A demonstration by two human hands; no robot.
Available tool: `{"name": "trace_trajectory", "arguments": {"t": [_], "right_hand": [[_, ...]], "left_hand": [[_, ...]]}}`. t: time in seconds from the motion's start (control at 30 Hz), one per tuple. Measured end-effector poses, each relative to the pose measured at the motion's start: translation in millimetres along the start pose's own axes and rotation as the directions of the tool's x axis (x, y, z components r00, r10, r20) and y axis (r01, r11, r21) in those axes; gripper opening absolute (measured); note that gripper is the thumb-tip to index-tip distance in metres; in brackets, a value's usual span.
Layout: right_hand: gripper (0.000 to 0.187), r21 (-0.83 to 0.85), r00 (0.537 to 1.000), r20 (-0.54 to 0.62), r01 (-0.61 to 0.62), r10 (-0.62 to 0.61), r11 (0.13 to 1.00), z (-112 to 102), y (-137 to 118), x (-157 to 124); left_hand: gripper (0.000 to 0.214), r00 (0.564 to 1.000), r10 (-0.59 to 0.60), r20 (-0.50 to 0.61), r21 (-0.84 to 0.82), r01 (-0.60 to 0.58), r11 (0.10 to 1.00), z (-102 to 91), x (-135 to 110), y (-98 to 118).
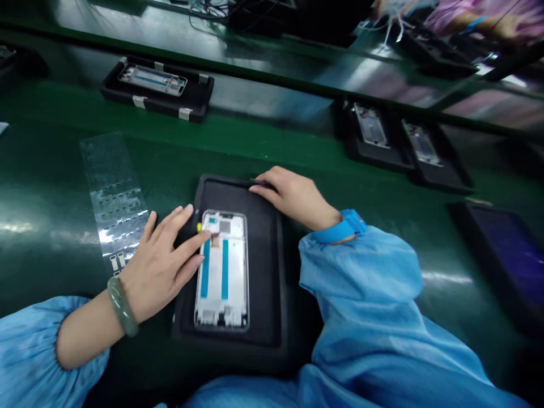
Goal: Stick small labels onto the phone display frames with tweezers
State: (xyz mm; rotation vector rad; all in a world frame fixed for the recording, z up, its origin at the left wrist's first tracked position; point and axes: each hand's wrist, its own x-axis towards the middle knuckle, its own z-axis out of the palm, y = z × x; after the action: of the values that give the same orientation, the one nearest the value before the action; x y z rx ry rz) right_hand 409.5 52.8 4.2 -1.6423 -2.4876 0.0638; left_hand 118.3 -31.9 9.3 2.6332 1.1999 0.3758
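A silver phone mid-frame point(216, 272) with two blue strips lies face down in a black tray point(266, 272), toward the tray's left side. My left hand point(159, 266) is open, fingers spread over the tray's left rim. Its index fingertip rests on the upper left of the phone mid-frame, near a small brown flex cable point(215, 240). At the tray's top right corner, my right hand point(293, 195) is closed, thumb and fingers pinching a slim dark tool point(264, 184). The tool is mostly hidden, so its exact kind is unclear.
A clear sticker sheet point(117, 192) lies left of the tray. Another black tray point(195, 107) with a phone frame stands at the back left. More trays with phone frames point(370, 126) sit at the back right, and a dark tray point(480, 243) is at far right. A co-worker's arm point(480, 25) shows beyond.
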Motion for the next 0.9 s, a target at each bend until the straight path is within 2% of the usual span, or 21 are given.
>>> {"name": "trace_trajectory", "arguments": {"t": [0.07,0.1,0.17,0.23,0.27,0.3,0.37,0.43,0.53,0.63,0.77,0.9], "right_hand": [[0.030,-0.045,0.983,-0.075,-0.170,0.166,0.984,4,28,-1],[0.032,-0.065,0.950,-0.122,-0.298,0.288,0.952,5,43,-1],[0.036,-0.058,0.830,-0.180,-0.545,0.528,0.837,9,70,0],[0.037,0.023,0.665,-0.222,-0.728,0.714,0.685,12,90,6],[0.036,0.074,0.583,-0.242,-0.786,0.775,0.614,13,98,11],[0.035,0.104,0.532,-0.270,-0.812,0.802,0.574,14,104,16],[0.034,0.148,0.467,-0.328,-0.833,0.821,0.533,17,113,27],[0.034,0.175,0.427,-0.390,-0.836,0.816,0.521,18,121,31],[0.035,0.209,0.390,-0.437,-0.832,0.811,0.513,19,135,24],[0.031,0.225,0.396,-0.422,-0.826,0.816,0.517,17,150,11],[0.013,0.212,0.431,-0.445,-0.801,0.785,0.561,14,155,6],[0.007,0.144,0.484,-0.482,-0.779,0.730,0.611,4,140,6]], "left_hand": [[0.041,0.998,-0.019,-0.053,-0.022,0.018,1.000,-2.0,-4,-3],[0.043,0.996,-0.022,-0.083,-0.031,0.019,0.999,-2.9,-6,-3],[0.042,0.992,-0.007,-0.125,-0.034,0.003,0.999,-3.4,-9,-4],[0.039,0.992,0.018,-0.122,-0.020,-0.021,1.000,-1.5,-11,-3],[0.037,0.994,0.028,-0.107,-0.012,-0.029,1.000,0.3,-12,-3],[0.035,0.995,0.034,-0.090,-0.005,-0.034,0.999,2.3,-12,-3],[0.032,0.997,0.041,-0.070,0.002,-0.041,0.999,6.0,-12,-3],[0.032,0.997,0.042,-0.066,0.001,-0.042,0.999,8.3,-12,-4],[0.032,0.998,0.024,-0.064,-0.003,-0.025,1.000,8.6,-12,-6],[0.031,0.998,0.004,-0.056,0.004,-0.004,1.000,7.9,-11,-9],[0.030,0.999,0.007,-0.052,0.020,-0.006,1.000,6.7,-12,-12],[0.030,0.997,0.029,-0.071,0.049,-0.026,0.998,-0.4,-11,-19]]}}
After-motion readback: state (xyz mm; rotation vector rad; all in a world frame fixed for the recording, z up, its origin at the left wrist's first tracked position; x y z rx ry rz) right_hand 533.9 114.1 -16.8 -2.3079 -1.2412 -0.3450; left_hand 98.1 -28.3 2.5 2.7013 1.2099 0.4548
